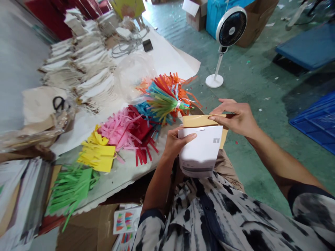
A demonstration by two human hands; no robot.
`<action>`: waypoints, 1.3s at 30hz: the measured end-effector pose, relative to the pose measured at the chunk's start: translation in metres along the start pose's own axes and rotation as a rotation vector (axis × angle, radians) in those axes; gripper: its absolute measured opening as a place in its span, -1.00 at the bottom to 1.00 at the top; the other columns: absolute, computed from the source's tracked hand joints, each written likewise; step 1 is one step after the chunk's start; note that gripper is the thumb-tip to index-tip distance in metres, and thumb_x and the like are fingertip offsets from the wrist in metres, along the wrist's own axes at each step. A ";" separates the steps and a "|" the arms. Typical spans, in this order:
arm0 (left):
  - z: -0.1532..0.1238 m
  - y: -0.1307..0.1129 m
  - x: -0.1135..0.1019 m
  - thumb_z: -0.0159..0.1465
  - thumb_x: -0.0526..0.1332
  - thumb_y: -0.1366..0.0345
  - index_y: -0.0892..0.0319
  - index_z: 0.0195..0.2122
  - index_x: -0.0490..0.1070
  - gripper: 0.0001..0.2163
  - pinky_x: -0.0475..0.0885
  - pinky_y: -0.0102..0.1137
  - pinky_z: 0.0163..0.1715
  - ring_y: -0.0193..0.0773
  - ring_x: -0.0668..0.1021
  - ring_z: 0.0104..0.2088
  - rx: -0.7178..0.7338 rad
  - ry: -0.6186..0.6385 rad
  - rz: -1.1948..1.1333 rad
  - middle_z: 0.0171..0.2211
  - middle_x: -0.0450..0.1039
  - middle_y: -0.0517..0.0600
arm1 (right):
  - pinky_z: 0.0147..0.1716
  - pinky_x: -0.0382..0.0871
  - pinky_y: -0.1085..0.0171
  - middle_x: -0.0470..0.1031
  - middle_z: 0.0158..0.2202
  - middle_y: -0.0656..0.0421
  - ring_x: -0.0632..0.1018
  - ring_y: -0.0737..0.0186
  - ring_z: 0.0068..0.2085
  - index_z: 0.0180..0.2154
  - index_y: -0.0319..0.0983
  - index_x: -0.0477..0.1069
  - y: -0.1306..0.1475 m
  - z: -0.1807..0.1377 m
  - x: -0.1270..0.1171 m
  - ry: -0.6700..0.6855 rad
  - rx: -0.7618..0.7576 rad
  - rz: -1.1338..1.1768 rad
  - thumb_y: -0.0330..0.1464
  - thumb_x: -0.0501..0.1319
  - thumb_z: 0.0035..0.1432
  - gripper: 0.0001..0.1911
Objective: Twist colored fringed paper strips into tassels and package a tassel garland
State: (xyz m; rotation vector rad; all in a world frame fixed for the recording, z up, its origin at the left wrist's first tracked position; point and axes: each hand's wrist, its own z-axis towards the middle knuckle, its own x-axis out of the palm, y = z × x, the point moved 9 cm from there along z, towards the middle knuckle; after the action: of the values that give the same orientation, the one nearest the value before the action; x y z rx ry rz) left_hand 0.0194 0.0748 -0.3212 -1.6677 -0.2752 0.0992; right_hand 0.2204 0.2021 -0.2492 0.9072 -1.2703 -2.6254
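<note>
My left hand [175, 142] is closed on a white printed paper [201, 148], its thumb lying across the front near the top edge. The paper carries a small grey label with a 1 and what looks like a staple. Behind it, a tan paper piece [195, 121] sticks out above and to the right; whether it is an envelope or a loose sheet I cannot tell. My right hand [239, 116] pinches that tan piece at its upper right edge. Just beyond lies a multicoloured bundle of paper tassels [164, 99], tied at one end.
Fringed paper in pink [117, 127], dark red [140, 127], yellow [103, 157] and green [70, 188] lies along the table [120, 177]. Stacked white bundles [91, 76] stand at the back left. A fan [231, 28] and a blue crate [316, 122] are on the floor.
</note>
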 end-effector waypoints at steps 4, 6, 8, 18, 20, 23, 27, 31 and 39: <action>0.001 0.000 0.002 0.10 0.66 0.06 0.14 -0.13 0.81 -0.63 0.62 -0.34 -0.21 -0.10 0.73 -0.18 0.006 0.008 -0.002 -0.09 0.79 0.06 | 0.41 0.40 -0.24 0.81 -0.09 0.26 0.76 0.01 -0.10 -0.11 0.11 0.76 0.000 0.002 0.003 0.045 0.000 -0.019 0.03 0.46 0.33 -0.78; 0.002 0.001 0.004 0.11 0.66 0.08 0.13 -0.11 0.81 -0.63 0.63 -0.33 -0.17 -0.07 0.74 -0.13 0.009 0.016 0.002 -0.07 0.79 0.07 | 0.38 0.42 -0.20 0.80 -0.07 0.27 0.76 0.02 -0.07 -0.06 0.13 0.76 -0.001 0.003 0.008 0.112 -0.001 -0.034 0.01 0.44 0.36 -0.78; 0.002 0.002 0.005 0.13 0.64 0.09 0.13 -0.11 0.81 -0.65 0.64 -0.33 -0.15 -0.06 0.75 -0.11 0.006 0.025 0.002 -0.06 0.79 0.07 | 0.38 0.41 -0.16 0.80 -0.09 0.28 0.76 0.03 -0.06 -0.07 0.14 0.76 0.000 0.003 0.010 0.148 -0.010 -0.041 -0.03 0.43 0.38 -0.82; 0.004 0.005 0.005 0.10 0.66 0.09 0.16 -0.13 0.81 -0.63 0.61 -0.36 -0.26 -0.11 0.74 -0.22 -0.011 0.008 -0.012 -0.14 0.79 0.06 | 0.34 0.52 -0.18 0.78 -0.20 0.30 0.74 0.04 -0.11 -0.25 0.10 0.73 -0.001 -0.003 0.004 0.023 0.039 -0.007 -0.02 0.44 0.36 -0.82; 0.004 0.004 0.006 0.09 0.66 0.09 0.16 -0.12 0.81 -0.62 0.61 -0.35 -0.26 -0.10 0.74 -0.22 -0.015 0.008 -0.027 -0.13 0.79 0.06 | 0.20 0.61 -0.08 0.78 -0.18 0.26 0.74 0.05 -0.09 -0.23 0.07 0.73 -0.003 -0.003 0.005 0.032 0.070 0.017 -0.04 0.45 0.36 -0.82; 0.003 0.004 0.007 0.08 0.67 0.09 0.16 -0.11 0.81 -0.61 0.62 -0.35 -0.24 -0.10 0.74 -0.21 -0.013 0.015 -0.052 -0.11 0.79 0.07 | -0.06 0.67 0.06 0.77 -0.10 0.20 0.72 0.06 -0.08 -0.08 0.02 0.75 -0.007 -0.003 0.009 0.083 0.153 0.059 -0.02 0.47 0.33 -0.75; 0.004 0.005 0.005 0.08 0.67 0.10 0.17 -0.14 0.81 -0.63 0.59 -0.39 -0.26 -0.14 0.72 -0.24 -0.011 0.016 -0.053 -0.12 0.78 0.07 | -0.13 0.64 0.06 0.77 -0.17 0.18 0.71 0.06 -0.16 -0.20 -0.01 0.75 -0.006 0.000 0.010 0.124 0.184 0.041 0.03 0.48 0.31 -0.72; 0.002 0.011 -0.005 0.09 0.68 0.10 0.17 -0.13 0.80 -0.62 0.53 -0.43 -0.32 -0.24 0.66 -0.32 -0.021 -0.015 -0.059 -0.19 0.76 0.03 | -0.09 0.66 0.01 0.76 -0.09 0.13 0.70 0.00 -0.08 -0.14 -0.03 0.73 -0.013 0.000 0.004 0.169 0.269 0.086 0.11 0.53 0.20 -0.59; -0.001 0.015 -0.022 0.07 0.69 0.08 0.19 -0.25 0.77 -0.66 0.41 -0.47 -0.40 -0.34 0.53 -0.43 0.020 -0.099 -0.019 -0.38 0.63 -0.06 | -0.24 0.53 0.06 0.71 -0.30 0.14 0.62 0.10 -0.27 -0.32 -0.07 0.72 -0.032 -0.006 -0.008 0.145 0.423 0.227 0.12 0.59 0.07 -0.58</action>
State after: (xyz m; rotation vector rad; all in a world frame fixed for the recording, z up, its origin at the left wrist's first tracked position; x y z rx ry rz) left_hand -0.0002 0.0674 -0.3386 -1.6430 -0.3634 0.1697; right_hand 0.2353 0.2216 -0.2722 0.9175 -1.8037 -2.1175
